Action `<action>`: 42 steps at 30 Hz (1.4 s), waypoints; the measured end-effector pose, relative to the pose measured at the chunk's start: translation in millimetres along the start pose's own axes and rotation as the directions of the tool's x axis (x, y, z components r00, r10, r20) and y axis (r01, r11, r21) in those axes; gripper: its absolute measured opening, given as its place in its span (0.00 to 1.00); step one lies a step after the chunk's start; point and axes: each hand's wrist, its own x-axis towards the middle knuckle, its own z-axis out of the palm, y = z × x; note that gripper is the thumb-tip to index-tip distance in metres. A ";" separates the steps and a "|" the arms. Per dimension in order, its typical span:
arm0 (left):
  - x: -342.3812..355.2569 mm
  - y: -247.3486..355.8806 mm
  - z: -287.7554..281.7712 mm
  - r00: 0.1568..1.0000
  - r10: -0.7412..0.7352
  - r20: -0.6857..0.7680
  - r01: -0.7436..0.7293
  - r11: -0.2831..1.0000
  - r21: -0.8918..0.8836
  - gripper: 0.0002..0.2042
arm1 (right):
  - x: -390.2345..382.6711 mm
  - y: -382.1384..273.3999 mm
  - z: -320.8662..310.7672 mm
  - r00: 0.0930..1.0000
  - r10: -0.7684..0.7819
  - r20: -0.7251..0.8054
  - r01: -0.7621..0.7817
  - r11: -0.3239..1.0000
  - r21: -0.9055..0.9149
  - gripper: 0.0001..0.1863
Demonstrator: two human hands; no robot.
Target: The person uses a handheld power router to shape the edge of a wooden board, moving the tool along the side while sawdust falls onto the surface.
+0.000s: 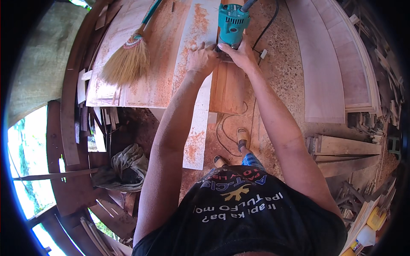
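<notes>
A teal trim router (233, 23) stands upright on reddish-brown wood (226, 91) at the top of the view. My right hand (242, 54) is wrapped round its lower body from the right, the thumb across the near side. At the left of the router's base, my left hand (203, 59) grips with bent fingers, partly over the long whitish board (197, 115). The router's bit and part of its base are hidden by my hands. Reddish sawdust lies on the whitish board and the boards beside it.
A straw broom (128, 62) lies on the wide wooden panel (164, 96) at left. The router's black cord (265, 32) runs down at right. Large panels (322, 85) lean at right, above stacked planks (348, 145). A crumpled cloth (129, 162) sits at lower left.
</notes>
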 end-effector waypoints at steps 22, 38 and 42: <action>29.7 -2.0 4.9 0.998 0.057 -0.034 -0.055 0.996 0.069 0.10 | 30.7 11.8 -8.3 0.999 -0.032 -0.018 0.031 0.999 -0.035 0.48; -41.9 63.8 21.8 0.975 -0.221 0.031 0.218 0.973 0.069 0.27 | 7.3 1.9 3.6 0.994 -0.018 -0.110 0.021 0.999 0.028 0.40; -36.2 60.8 14.4 0.980 -0.198 0.015 0.196 0.976 0.093 0.26 | 19.9 9.2 1.9 0.998 -0.002 -0.065 0.006 0.998 0.055 0.42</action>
